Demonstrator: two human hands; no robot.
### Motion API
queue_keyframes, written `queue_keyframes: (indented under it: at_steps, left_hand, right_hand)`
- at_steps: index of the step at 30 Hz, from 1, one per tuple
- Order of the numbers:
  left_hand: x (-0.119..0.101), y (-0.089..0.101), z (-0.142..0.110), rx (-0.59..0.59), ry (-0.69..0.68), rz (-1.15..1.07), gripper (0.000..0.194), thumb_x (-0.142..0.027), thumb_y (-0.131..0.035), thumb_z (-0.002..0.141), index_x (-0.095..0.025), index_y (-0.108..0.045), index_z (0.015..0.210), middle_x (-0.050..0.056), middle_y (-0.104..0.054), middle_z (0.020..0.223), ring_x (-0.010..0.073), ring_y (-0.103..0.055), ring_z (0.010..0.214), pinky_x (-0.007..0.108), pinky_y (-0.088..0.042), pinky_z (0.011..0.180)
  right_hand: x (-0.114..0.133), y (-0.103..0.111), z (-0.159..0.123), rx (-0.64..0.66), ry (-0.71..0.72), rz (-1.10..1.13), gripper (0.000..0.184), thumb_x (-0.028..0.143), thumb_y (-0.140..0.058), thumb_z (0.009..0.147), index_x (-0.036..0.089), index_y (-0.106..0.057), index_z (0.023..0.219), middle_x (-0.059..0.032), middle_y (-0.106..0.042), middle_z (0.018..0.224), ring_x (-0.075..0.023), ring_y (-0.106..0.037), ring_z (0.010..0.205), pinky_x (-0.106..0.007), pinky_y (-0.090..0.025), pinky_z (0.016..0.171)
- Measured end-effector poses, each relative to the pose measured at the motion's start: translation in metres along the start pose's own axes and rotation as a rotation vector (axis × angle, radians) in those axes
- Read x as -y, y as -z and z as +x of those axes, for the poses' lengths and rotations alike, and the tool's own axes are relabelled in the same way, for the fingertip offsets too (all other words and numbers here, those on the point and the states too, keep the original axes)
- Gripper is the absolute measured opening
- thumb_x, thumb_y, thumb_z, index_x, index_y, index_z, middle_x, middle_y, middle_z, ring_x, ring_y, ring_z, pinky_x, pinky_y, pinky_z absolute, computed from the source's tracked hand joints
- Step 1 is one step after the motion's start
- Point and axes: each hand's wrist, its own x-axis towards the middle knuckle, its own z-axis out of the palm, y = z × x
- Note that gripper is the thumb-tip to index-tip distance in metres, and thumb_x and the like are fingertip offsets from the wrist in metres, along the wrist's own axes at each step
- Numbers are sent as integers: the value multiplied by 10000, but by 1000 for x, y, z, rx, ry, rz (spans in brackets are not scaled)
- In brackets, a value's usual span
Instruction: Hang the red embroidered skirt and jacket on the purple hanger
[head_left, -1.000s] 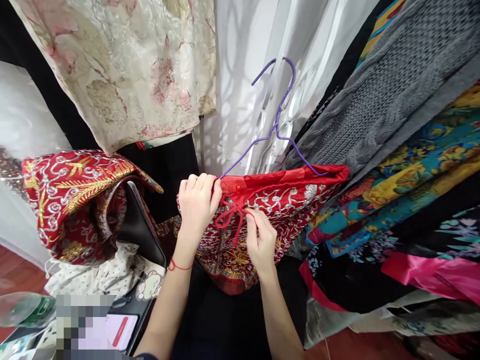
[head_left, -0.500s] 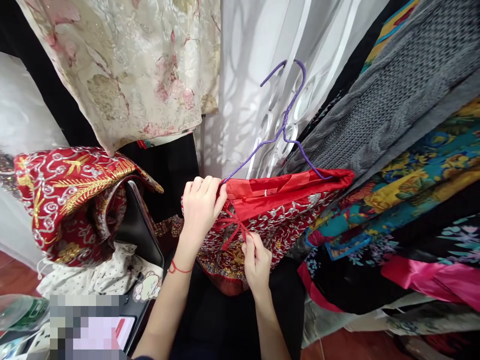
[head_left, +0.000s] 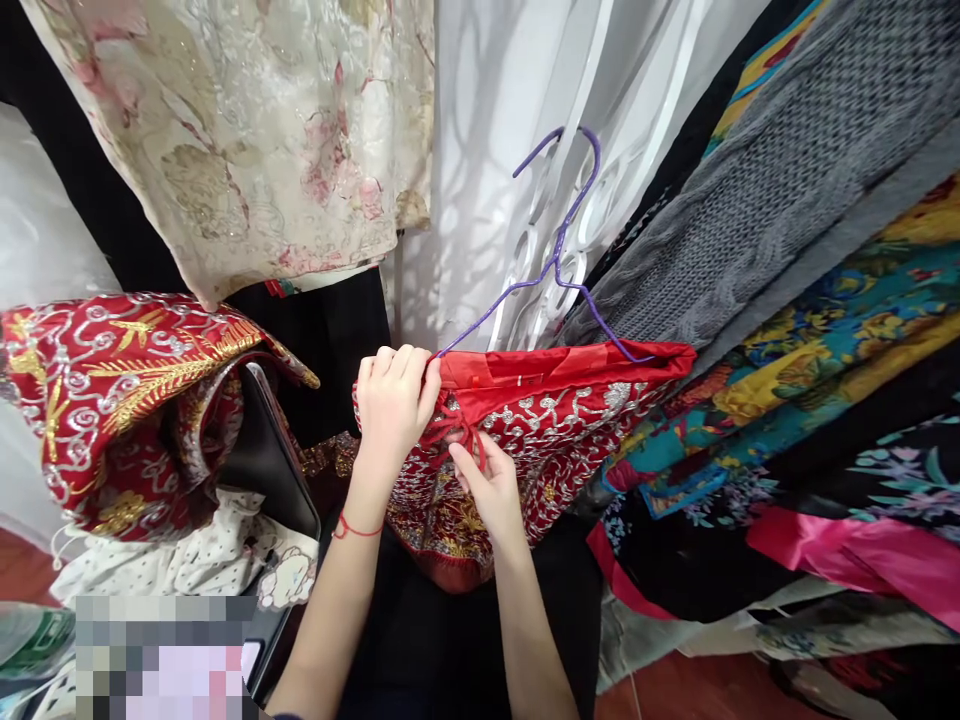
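Observation:
A red embroidered garment [head_left: 570, 420] with silver and gold thread hangs on a purple wire hanger [head_left: 559, 250]. My left hand [head_left: 391, 405] is closed round the garment's top left corner, where the hanger's arm ends. My right hand [head_left: 487, 485] pinches the thin red cord ties [head_left: 454, 435] on the garment's front, just below my left hand. A red string bracelet circles my left wrist.
A second red and gold embroidered garment [head_left: 127, 400] is draped over a dark chair back [head_left: 270, 460] at the left. A cream floral fabric [head_left: 247, 130] hangs above. Grey knit [head_left: 780, 170] and bright printed clothes [head_left: 825, 340] crowd the right. White spotted cloth [head_left: 187, 560] lies below.
My right hand has moved up from below the cord ties to pinch them close under my left hand. The garment and hanger shifted slightly.

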Motion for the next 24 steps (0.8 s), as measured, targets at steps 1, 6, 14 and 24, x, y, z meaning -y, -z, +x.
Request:
queue_keyframes:
  at_steps: [1, 6, 14, 24]
  left_hand:
    - [0, 2, -1, 8, -2, 0, 206, -293, -438, 998, -225, -602, 895, 67, -672, 829, 243, -525, 787, 395, -348, 732]
    - [2, 9, -1, 79, -62, -55, 339, -531, -581, 891, -208, -603, 994, 89, -671, 888, 269, -544, 836, 409, -385, 753]
    - [7, 15, -3, 174, -112, -76, 447, -450, -656, 775, -178, -576, 1120, 110, -654, 970, 292, -548, 899, 407, -402, 787]
    - [10, 12, 0, 265, -81, -76, 440, -353, -589, 773, -142, -564, 1158, 113, -641, 1034, 293, -539, 959, 401, -395, 851]
  right_hand:
    - [-3, -1, 0, 4, -16, 10, 270, 468, -706, 835, 205, -698, 899, 55, -479, 596, -72, -392, 490, -207, -359, 453]
    - [-19, 17, -4, -83, -89, 84, 359, 540, -689, 818, 185, -705, 772, 50, -468, 553, -64, -354, 444, -212, -285, 416]
    - [-10, 42, -9, -320, 82, 93, 383, 532, -708, 809, 181, -632, 677, 24, -525, 642, -64, -402, 497, -207, -295, 438]
    - [0, 125, -12, -710, 251, 417, 447, 467, -788, 741, 187, -452, 650, 100, -349, 562, -29, -283, 447, -152, -231, 397]
